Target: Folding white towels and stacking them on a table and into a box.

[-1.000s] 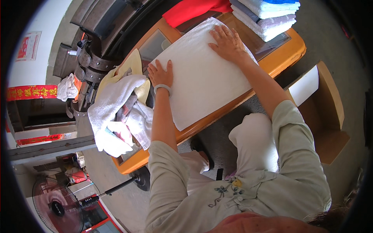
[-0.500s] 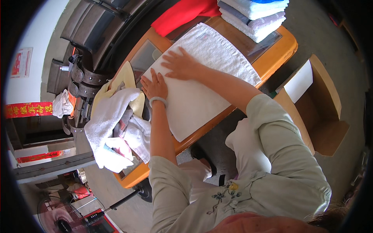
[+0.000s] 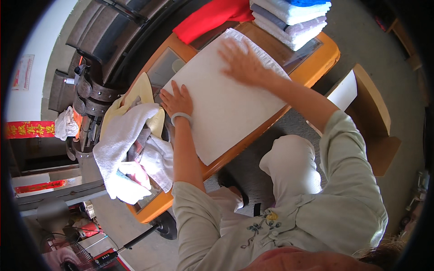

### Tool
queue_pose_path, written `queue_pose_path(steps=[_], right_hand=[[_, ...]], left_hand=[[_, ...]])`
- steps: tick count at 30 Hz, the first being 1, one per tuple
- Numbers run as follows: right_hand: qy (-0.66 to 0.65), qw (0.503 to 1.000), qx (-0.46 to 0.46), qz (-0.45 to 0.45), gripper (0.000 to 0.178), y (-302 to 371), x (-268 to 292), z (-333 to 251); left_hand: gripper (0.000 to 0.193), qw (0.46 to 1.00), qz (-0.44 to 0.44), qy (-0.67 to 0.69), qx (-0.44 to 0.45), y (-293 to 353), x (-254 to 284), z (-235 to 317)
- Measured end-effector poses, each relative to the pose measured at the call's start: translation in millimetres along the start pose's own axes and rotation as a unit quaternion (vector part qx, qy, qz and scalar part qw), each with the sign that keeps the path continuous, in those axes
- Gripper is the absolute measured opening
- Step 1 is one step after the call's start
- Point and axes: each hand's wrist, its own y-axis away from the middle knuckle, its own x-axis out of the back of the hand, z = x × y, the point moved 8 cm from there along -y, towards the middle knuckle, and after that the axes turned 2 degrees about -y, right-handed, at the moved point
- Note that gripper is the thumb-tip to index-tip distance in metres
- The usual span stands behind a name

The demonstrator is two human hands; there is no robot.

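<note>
Left hand point(image 3: 177, 100): palm-down at the edge of that white rectangular cloth towel point(image 3: 230, 113), fingers loosely spread, gripping nothing
Right hand point(image 3: 242, 63): blurry, fingers fanned over it, can't tell if touching
Towel: flat on the orange wooden table point(image 3: 318, 65)

Table point(image 3: 316, 70): bears spread towel point(image 3: 230, 113), clock centre, 12 straight ahead of the wearer. Left hand point(image 3: 177, 100): on towel, 9 o'clock edge. Right hand point(image 3: 242, 63): over towel, 12 o'clock part. Folded towel stack point(image 3: 296, 27): on table, 1 o'clock. Towel heap point(image 3: 124, 140): on table, 8 o'clock. Cardboard box point(image 3: 373, 110): beyond table, 3 o'clock. Pedestal fan point(image 3: 70, 257): beyond table, between 7 and 8.
</note>
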Motion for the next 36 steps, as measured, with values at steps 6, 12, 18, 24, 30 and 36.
queue_pose_path(steps=[6,12,18,24,30,36], right_hand=[[-0.099,0.992,0.047,-0.067,0.065,60.1,-0.4,12.9],[-0.085,0.996,-0.005,-0.014,0.063,63.3,11.0,31.5],[-0.072,0.997,-0.019,0.004,0.064,56.1,7.7,31.0],[-0.064,0.997,-0.031,-0.006,0.062,61.1,-1.7,35.6],[-0.064,0.995,-0.052,-0.048,0.065,60.3,-2.4,37.6],[-0.113,0.984,0.139,-0.012,0.056,88.0,28.8,-50.9]], left_hand=[[0.059,1.000,-0.002,0.020,-0.006,1.4,-0.2,5.8],[0.062,0.999,0.000,0.023,-0.025,-4.7,-4.8,2.2],[0.066,1.000,-0.024,0.010,0.013,14.2,13.6,14.0],[0.063,0.994,0.041,0.024,-0.099,144.4,40.6,70.4],[0.063,0.995,0.043,0.056,-0.064,171.1,43.6,56.1],[0.065,0.997,0.045,0.018,-0.055,168.6,42.3,50.7]])
